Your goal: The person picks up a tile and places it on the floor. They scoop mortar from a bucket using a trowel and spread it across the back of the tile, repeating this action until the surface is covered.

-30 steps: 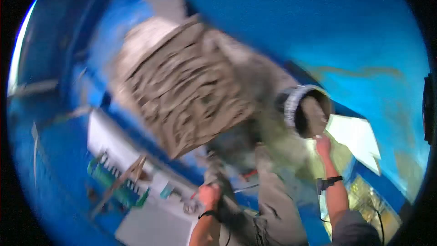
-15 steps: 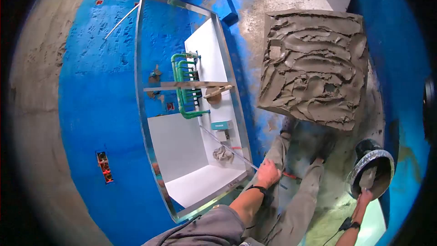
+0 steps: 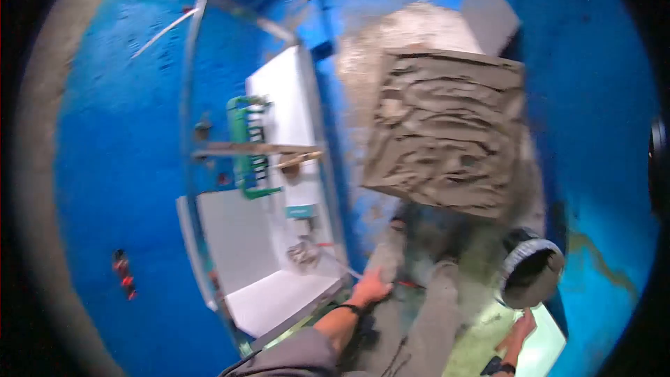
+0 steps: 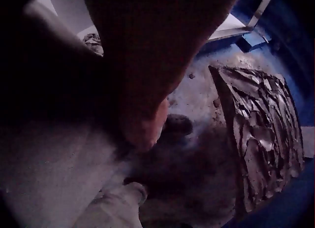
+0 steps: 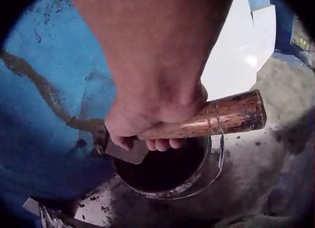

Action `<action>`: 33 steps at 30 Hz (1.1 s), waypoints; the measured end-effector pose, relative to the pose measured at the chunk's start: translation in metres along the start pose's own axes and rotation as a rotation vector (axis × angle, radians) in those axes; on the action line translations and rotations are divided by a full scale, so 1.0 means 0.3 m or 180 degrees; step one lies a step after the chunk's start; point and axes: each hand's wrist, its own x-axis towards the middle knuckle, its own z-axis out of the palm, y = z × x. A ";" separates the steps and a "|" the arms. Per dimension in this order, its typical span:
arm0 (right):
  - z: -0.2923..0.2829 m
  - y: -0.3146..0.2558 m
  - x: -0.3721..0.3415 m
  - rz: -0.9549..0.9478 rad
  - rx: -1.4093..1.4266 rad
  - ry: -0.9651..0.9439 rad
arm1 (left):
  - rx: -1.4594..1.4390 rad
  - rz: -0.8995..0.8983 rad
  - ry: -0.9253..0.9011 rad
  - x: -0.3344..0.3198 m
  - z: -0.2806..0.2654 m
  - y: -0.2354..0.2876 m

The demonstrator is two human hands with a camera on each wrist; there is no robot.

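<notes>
My right hand (image 3: 522,324) grips the wooden handle of a trowel (image 5: 238,112) at the mouth of a dark bucket (image 3: 515,258). A grey bit of the trowel's blade shows below the fingers in the right wrist view; the rest is hidden. The bucket leans with its mortar-smeared rim facing me. My left hand (image 3: 373,286) rests on my left leg around the knee, its fingers mostly hidden in the dark left wrist view. In front of my feet lies a square slab (image 3: 447,132) thickly covered with ridged grey-brown mortar.
To the left, a metal-framed recess with white panels (image 3: 279,307) holds green pipes (image 3: 241,146), a teal box (image 3: 300,211) and a crumpled rag (image 3: 303,254). A grey board (image 3: 492,14) leans beyond the slab. White sheet material (image 5: 231,50) lies beside the bucket, by the blue wall (image 3: 600,167).
The head view has swung round toward the left, bringing the framed recess into sight. My right hand stays at the bucket with the trowel, and my left hand remains on my leg.
</notes>
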 end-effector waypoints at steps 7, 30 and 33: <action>0.314 -0.423 -0.321 -0.0422 0.0399 -0.0308 | 0.0016 -0.0194 -0.0082 -0.017 -0.133 0.000; 1.929 -1.233 -0.625 -0.3791 -0.1364 0.0079 | -0.0923 0.0360 0.0448 -0.012 -0.488 -0.296; 1.940 -1.287 -0.672 -0.3347 -0.1402 0.0024 | -0.1064 0.0440 0.0555 -0.003 -0.494 -0.299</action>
